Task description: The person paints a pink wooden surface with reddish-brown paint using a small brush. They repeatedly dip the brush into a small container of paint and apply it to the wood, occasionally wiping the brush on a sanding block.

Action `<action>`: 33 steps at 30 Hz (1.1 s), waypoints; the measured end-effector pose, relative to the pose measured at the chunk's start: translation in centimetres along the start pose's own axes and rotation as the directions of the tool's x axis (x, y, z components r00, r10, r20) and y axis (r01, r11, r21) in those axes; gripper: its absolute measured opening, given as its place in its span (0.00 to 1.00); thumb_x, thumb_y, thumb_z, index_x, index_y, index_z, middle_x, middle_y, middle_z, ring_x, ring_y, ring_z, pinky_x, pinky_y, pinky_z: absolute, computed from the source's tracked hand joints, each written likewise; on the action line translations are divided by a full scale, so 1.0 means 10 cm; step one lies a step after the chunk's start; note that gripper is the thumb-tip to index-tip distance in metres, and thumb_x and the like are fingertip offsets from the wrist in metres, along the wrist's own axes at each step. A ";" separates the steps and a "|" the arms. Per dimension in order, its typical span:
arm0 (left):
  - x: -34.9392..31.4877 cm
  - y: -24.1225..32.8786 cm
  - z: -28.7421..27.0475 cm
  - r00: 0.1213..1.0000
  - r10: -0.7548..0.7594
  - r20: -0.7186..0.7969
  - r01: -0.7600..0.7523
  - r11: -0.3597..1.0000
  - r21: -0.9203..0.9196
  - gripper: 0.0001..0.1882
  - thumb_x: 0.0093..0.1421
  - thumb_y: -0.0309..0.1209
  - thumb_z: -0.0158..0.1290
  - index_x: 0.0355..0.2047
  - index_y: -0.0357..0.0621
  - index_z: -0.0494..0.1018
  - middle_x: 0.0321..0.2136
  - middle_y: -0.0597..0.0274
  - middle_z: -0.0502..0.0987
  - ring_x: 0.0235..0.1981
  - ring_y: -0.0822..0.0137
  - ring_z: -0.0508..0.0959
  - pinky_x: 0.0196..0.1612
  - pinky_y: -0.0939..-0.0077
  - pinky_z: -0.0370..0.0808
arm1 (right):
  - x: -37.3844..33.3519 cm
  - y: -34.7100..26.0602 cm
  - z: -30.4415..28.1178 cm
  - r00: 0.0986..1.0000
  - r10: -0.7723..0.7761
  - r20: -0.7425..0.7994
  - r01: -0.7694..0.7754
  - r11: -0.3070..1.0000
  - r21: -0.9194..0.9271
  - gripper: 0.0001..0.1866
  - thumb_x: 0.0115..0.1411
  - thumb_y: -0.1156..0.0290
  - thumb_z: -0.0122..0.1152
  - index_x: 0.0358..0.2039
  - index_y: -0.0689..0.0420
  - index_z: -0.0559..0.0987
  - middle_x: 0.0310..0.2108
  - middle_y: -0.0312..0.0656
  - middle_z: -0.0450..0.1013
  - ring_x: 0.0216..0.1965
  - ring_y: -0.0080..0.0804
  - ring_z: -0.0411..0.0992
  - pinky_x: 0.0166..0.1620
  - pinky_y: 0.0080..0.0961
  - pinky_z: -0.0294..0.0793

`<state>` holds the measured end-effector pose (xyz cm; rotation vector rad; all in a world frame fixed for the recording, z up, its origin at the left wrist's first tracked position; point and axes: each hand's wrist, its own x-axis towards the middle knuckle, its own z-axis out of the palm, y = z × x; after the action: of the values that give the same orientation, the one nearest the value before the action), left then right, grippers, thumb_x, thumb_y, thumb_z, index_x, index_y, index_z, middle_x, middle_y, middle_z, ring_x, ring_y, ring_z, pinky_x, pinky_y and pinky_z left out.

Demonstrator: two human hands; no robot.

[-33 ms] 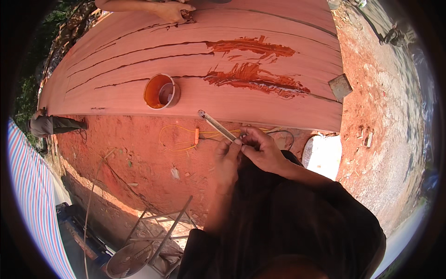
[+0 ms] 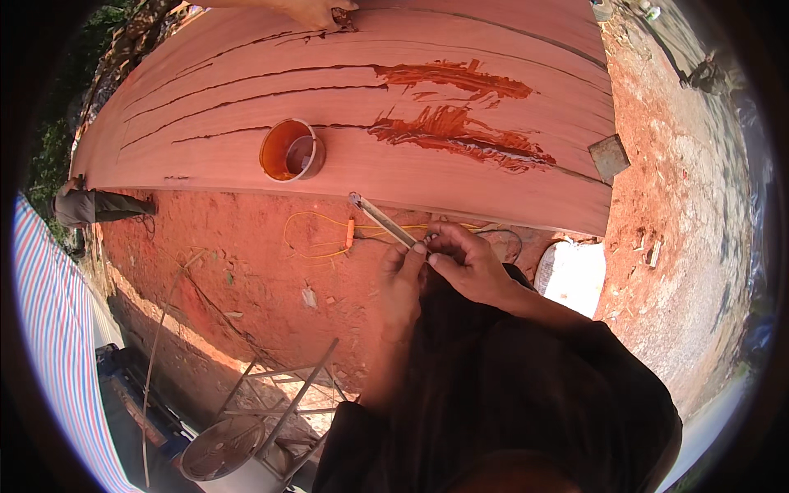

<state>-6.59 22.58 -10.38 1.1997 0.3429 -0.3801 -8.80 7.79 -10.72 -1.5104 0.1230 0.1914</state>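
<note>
A narrow flat stick (image 2: pixel 383 221), light along its edges and smeared dark at its far tip, points up and left past the near edge of a big reddish wooden slab (image 2: pixel 246 182). Its lower end is pinched in my left hand (image 2: pixel 401 283). Close beside it, my right hand (image 2: pixel 470 264) has curled fingers and the thumb against them; whatever is between them is too small to make out. On the slab stands a round bucket (image 2: pixel 316 161) with orange-brown residue inside. Wet red-brown filler (image 2: pixel 448 135) is smeared over long dark cracks.
Another person's hand (image 2: pixel 316 11) works a dark lump along a crack at the far edge. A square metal plate (image 2: pixel 609 157) lies at the slab's right end. Below are a yellow cord (image 2: pixel 289 238), a metal frame stand (image 2: pixel 300 403) and a drum (image 2: pixel 223 450). Someone stands far left.
The view has shifted slightly, so the slab and bucket sit a little higher and further right. My hands and the stick hold nearly the same pose.
</note>
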 end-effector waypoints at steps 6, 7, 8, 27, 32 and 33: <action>-0.31 -0.34 -0.66 0.887 -0.006 -0.461 -0.053 0.992 -0.115 0.07 0.68 0.31 0.60 0.32 0.45 0.78 0.19 0.72 0.72 0.16 0.80 0.65 0.19 0.84 0.59 | -0.04 -0.80 -0.33 0.854 -0.099 0.510 -0.023 0.973 0.228 0.31 0.71 0.67 0.60 0.70 0.67 0.64 0.63 0.57 0.70 0.51 0.35 0.77 0.48 0.27 0.81; -0.36 -0.44 -0.82 0.854 -0.025 -0.519 -0.050 0.990 -0.129 0.07 0.67 0.32 0.60 0.32 0.45 0.78 0.19 0.71 0.72 0.16 0.80 0.66 0.19 0.84 0.60 | -0.03 -0.98 -0.36 0.786 -0.148 0.601 -0.073 0.942 0.327 0.33 0.71 0.67 0.59 0.71 0.68 0.61 0.65 0.61 0.67 0.56 0.41 0.77 0.47 0.28 0.82; -0.44 -0.55 -0.98 0.820 -0.051 -0.570 -0.038 0.989 -0.143 0.07 0.67 0.32 0.61 0.31 0.46 0.77 0.19 0.71 0.73 0.16 0.80 0.67 0.18 0.84 0.60 | -0.02 -1.14 -0.37 0.708 -0.180 0.682 -0.132 0.916 0.379 0.37 0.69 0.67 0.60 0.72 0.70 0.58 0.67 0.62 0.65 0.55 0.42 0.77 0.46 0.26 0.82; -2.01 -2.90 -2.65 0.349 -0.442 -0.826 0.122 0.896 -0.428 0.13 0.62 0.42 0.65 0.35 0.49 0.77 0.28 0.71 0.78 0.21 0.75 0.75 0.19 0.80 0.68 | -0.52 -2.29 1.34 0.364 0.080 0.928 -0.888 -0.270 0.371 0.53 0.60 0.36 0.66 0.69 0.68 0.63 0.64 0.65 0.66 0.68 0.52 0.63 0.67 0.61 0.57; -2.40 -3.30 -2.66 0.312 -0.515 -0.798 0.136 0.856 -0.499 0.12 0.62 0.42 0.65 0.36 0.51 0.77 0.27 0.71 0.78 0.21 0.75 0.74 0.20 0.80 0.67 | -0.35 -2.06 1.41 0.310 0.051 0.949 -0.949 -0.042 0.313 0.52 0.61 0.35 0.65 0.69 0.68 0.64 0.64 0.64 0.65 0.68 0.50 0.62 0.66 0.57 0.59; -2.47 -3.39 -2.60 0.312 -0.537 -0.783 0.082 0.837 -0.541 0.12 0.62 0.42 0.65 0.36 0.51 0.77 0.27 0.72 0.77 0.21 0.75 0.74 0.20 0.80 0.66 | -0.34 -2.03 1.41 0.303 0.051 0.952 -0.953 -0.006 0.304 0.52 0.61 0.35 0.64 0.69 0.68 0.64 0.64 0.64 0.65 0.68 0.50 0.62 0.66 0.56 0.59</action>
<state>-45.55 38.99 -35.87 0.7823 1.6373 0.1045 -8.54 20.71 10.61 0.1467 0.1877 1.3057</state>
